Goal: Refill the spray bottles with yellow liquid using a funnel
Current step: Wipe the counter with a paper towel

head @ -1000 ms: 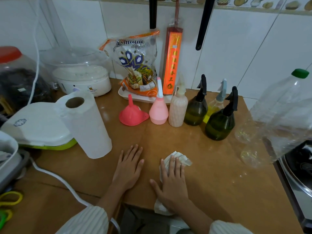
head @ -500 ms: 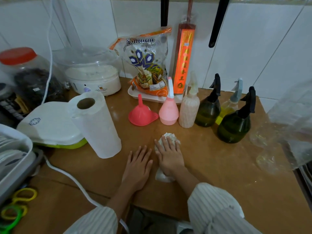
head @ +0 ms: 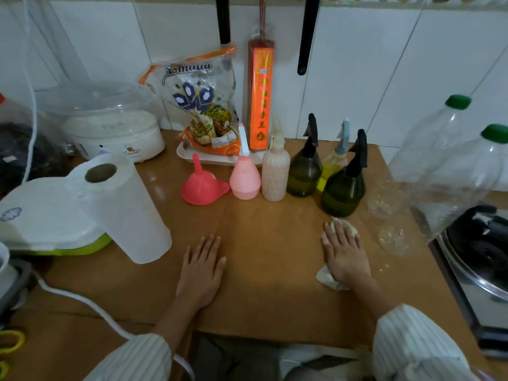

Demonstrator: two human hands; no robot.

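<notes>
**Both palms down on the worktop, right hand on a wad of tissue**

Left hand [head: 202, 266]: flat on the brown table [head: 264, 215], palm down, fingers straight and slightly spread, pointing toward the wall. Grasps nothing. Forearm runs back toward the near table edge, striped sleeve at the wrist.

Right hand [head: 345, 253]: palm down, fingers extended, pressing on a crumpled white tissue [head: 328, 279]. The tissue shows past the fingertips and behind the heel of the hand. Fingers lie straight over it; no curl seen. Fingertips sit just in front of the near dark green spray bottle [head: 343, 188], not touching it.

Task items: pink funnel [head: 203, 185] stands mouth-down on the table, spout up, left end of the bottle row. Beside it a pink bottle [head: 244, 176], then a cream ribbed bottle [head: 275, 171], a second dark green spray bottle [head: 304, 169], and behind it a clear spray bottle with yellow liquid [head: 331, 167]. All upright, triggers on.

Other: paper towel roll [head: 121, 210] upright left of the left hand; two large clear plastic bottles with green caps [head: 439, 149] at the right edge.
</notes>
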